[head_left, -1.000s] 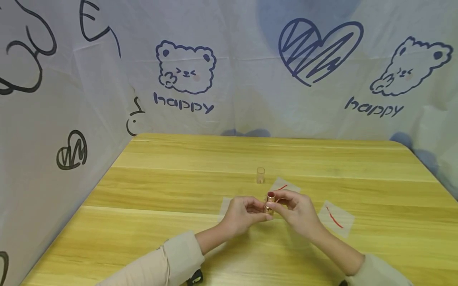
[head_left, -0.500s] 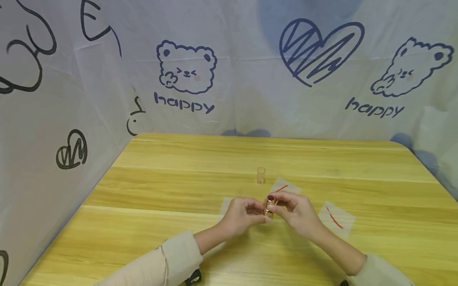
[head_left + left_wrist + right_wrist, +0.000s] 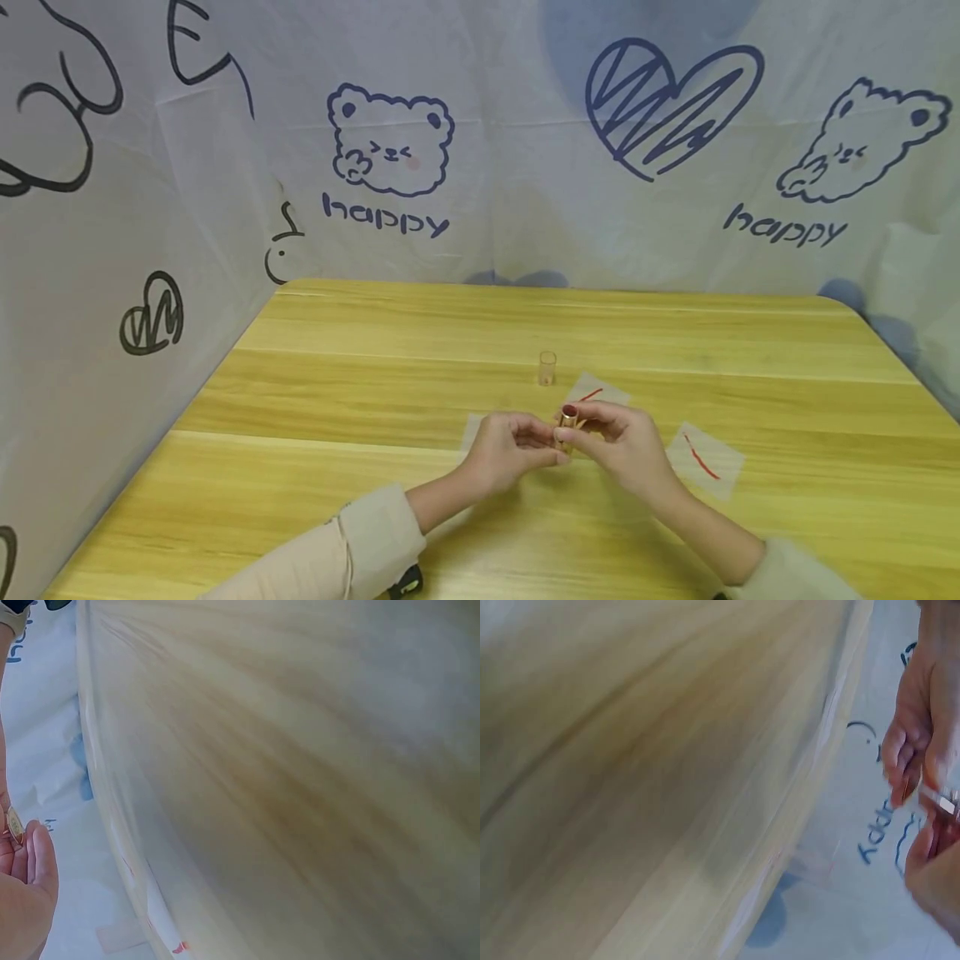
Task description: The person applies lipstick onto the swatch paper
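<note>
A lipstick point(image 3: 569, 419) in a shiny gold case stands roughly upright between both hands, its dark red top showing in the head view. My left hand point(image 3: 498, 454) grips the lower part of the case with thumb and fingers. From the other side my right hand point(image 3: 628, 446) pinches the upper part, thumb in front. Much of the case is hidden by fingers. A small clear cap point(image 3: 547, 368) stands on the table beyond the hands. In the left wrist view a bit of the gold case point(image 3: 15, 825) shows at the edge.
On the wooden table point(image 3: 337, 375) lie white paper pieces. One paper point(image 3: 705, 460) on the right has a red stroke. Another marked paper point(image 3: 596, 389) is partly behind the right hand, and a third paper point(image 3: 469, 433) behind the left. A drawn-on cloth point(image 3: 495, 167) hangs behind.
The lipstick has tilted and turned slightly within the fingers. My right thumb has shifted a little across the case. The arms, cap and papers stay nearly where they were.
</note>
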Demonstrator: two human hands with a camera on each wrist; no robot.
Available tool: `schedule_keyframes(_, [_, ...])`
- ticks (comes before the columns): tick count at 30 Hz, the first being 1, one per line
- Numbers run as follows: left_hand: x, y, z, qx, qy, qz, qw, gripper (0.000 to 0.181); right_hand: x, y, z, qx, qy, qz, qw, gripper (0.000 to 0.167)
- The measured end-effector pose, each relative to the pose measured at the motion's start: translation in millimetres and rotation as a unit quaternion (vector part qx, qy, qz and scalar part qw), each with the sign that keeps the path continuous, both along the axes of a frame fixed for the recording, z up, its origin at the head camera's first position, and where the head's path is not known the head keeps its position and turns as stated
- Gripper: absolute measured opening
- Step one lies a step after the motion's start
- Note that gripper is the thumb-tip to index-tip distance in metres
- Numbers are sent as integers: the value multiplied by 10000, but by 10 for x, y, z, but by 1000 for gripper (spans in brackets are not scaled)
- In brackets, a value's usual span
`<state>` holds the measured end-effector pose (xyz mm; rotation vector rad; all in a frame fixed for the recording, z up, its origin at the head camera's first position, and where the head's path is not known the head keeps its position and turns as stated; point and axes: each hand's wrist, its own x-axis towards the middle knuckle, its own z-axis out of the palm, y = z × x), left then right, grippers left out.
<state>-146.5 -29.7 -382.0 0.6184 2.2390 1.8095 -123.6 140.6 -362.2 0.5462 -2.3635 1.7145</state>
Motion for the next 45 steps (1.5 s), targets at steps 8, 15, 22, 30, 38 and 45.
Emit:
schedule_keyframes(8, [-11, 42, 25, 192, 57, -71, 9998, 18, 64, -132, 51, -474, 128, -834, 9953, 15])
schedule_keyframes(15, [-11, 39, 48, 41, 98, -44, 9999, 18, 27, -110, 71, -413, -18, -795, 9960, 13])
schedule_keyframes(22, [-41, 15, 33, -16, 143, -125, 9998, 18, -15, -71, 71, -105, 247, -453, 9986, 12])
schedule_keyframes(30, [-53, -29, 38, -202, 279, -218, 9992, 17, -71, -22, 75, 174, 334, 186, 9991, 13])
schedule_keyframes(38, [-66, -55, 4, -204, 197, -197, 9994, 16, -152, 39, 39, 394, 239, 1005, 9939, 17])
schedule_keyframes(45, [-68, -67, -3, -199, 211, -87, 9995, 17, -169, 34, 34, 242, -203, 977, 9947, 25])
